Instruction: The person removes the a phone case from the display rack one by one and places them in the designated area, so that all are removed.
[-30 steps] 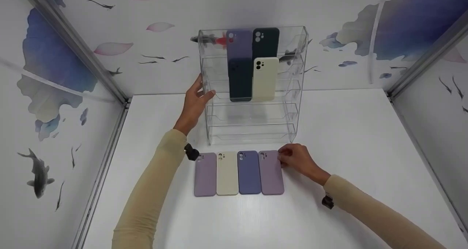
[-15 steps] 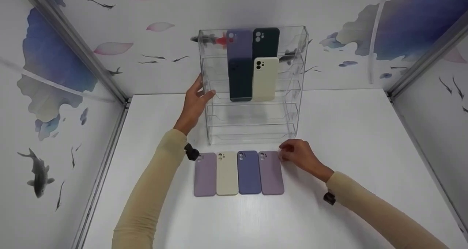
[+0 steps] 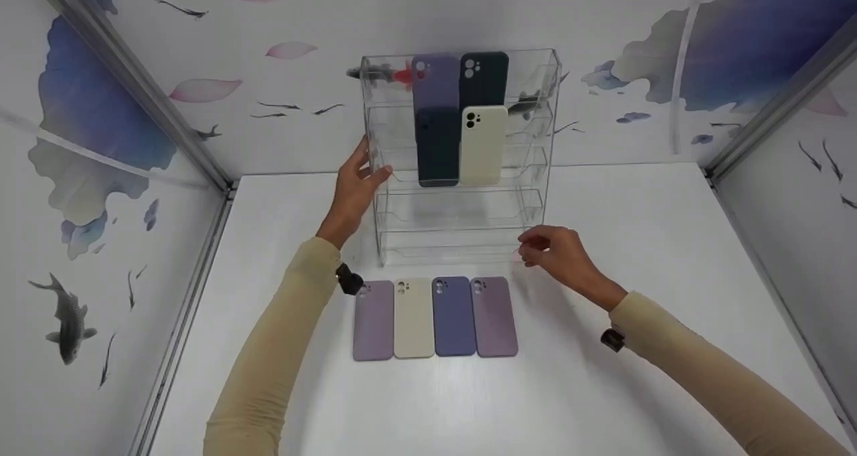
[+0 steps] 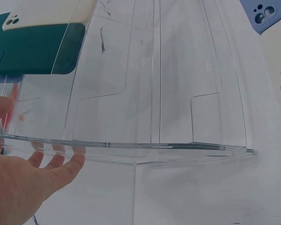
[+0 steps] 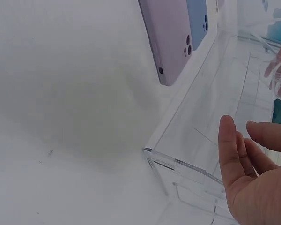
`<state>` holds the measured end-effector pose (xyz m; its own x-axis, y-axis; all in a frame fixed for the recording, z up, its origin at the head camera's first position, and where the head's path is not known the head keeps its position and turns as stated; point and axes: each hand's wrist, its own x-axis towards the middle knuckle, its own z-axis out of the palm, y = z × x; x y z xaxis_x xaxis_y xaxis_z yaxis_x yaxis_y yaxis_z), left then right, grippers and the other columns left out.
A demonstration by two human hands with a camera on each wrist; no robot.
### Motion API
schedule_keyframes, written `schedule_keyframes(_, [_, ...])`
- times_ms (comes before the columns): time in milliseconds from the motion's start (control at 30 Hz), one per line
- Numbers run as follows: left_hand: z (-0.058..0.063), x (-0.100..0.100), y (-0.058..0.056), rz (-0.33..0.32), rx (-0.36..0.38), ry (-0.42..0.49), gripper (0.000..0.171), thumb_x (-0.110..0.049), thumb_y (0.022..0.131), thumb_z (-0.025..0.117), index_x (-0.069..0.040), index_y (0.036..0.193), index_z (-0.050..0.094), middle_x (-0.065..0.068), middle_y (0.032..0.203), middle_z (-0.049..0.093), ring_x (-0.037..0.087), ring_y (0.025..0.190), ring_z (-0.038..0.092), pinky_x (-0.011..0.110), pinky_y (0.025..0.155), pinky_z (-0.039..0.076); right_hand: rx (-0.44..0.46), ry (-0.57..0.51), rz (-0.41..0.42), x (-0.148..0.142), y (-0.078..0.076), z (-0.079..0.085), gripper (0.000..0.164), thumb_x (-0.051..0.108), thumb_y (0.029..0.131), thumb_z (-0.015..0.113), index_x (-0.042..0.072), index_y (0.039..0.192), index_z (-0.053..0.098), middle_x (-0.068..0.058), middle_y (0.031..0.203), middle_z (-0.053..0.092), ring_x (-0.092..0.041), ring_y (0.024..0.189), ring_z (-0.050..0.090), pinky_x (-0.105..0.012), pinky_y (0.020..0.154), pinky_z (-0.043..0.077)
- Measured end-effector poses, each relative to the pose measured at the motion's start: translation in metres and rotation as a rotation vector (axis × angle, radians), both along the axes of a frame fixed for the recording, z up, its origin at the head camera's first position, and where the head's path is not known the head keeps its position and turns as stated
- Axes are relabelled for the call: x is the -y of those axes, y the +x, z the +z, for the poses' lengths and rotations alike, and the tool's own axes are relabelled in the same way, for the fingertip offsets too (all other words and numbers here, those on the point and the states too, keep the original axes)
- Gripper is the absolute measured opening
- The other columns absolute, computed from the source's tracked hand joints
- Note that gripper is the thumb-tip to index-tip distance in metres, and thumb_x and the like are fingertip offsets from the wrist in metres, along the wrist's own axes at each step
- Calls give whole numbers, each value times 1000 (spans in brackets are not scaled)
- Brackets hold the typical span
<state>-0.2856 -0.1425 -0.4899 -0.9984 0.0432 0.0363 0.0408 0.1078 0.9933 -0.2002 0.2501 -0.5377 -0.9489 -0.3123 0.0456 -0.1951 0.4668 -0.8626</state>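
The left hand [image 3: 351, 191] grips the left side wall of a clear plastic rack [image 3: 462, 211], thumb in front and the other fingers behind, seen through the panel in the left wrist view. The right hand [image 3: 566, 255] is by the rack's lower right corner, fingers loosely bent, a gap between thumb and forefinger, nothing in its grasp; whether it touches the rack, I cannot tell.

The rack stands on the table [image 3: 375, 409], its tiers stepping upward toward the back. Four phone cases lean in it, camera holes at the top: a purple case [image 3: 435, 81] and a dark green case [image 3: 484, 81] side by side above, a dark case [image 3: 437, 151] and a cream case [image 3: 483, 148] in front and below.

Just before the rack, four more lie flat in a row, from left to right: a mauve case [image 3: 373, 325], a pale cream case [image 3: 414, 319], a blue-violet case [image 3: 454, 317] and a second mauve case [image 3: 495, 317].

Beige sleeves [image 3: 271, 349] cover both arms. Beyond, white walls [image 3: 294, 14] carry printed fish and petals.
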Motion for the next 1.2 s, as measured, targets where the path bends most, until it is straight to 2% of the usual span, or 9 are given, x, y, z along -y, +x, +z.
schedule_keyframes(267, [-1,4,2,-10,-23,14,83,-18,111,69,-23,178,21,16,178,33,34,157,44,51,123,45,-64,46,6,8,-14,27,17,-5,103,74,-7,119,77,-18,102,78,-32,92,78,-25,74,65])
schedule_keyframes(467, [-2,4,1,-8,-20,16,83,-17,110,70,-24,178,21,15,179,32,40,159,41,50,124,45,-112,48,5,9,-22,47,17,-4,103,74,-6,119,78,-20,104,78,-35,93,78,-18,75,62])
schedule_keyframes(700, [0,2,1,11,-1,-20,84,-20,111,71,-25,178,21,14,178,33,32,158,45,49,125,44,-185,59,-4,7,-30,64,19,1,103,76,-3,122,78,-16,105,80,-33,91,78,-18,75,62])
schedule_keyframes(1000, [0,0,1,11,-15,-19,83,-19,110,71,-25,178,23,13,178,34,37,157,45,52,125,43,-217,53,-32,4,-41,87,25,14,105,79,3,127,78,-11,119,79,-24,109,74,-13,91,55])
schedule_keyframes(1200, [-1,-1,1,7,-24,-23,82,-19,111,70,-24,178,23,15,178,33,37,158,43,54,125,42,-240,45,-34,3,-48,104,29,14,105,79,3,132,76,-15,124,76,-26,113,73,-15,96,55])
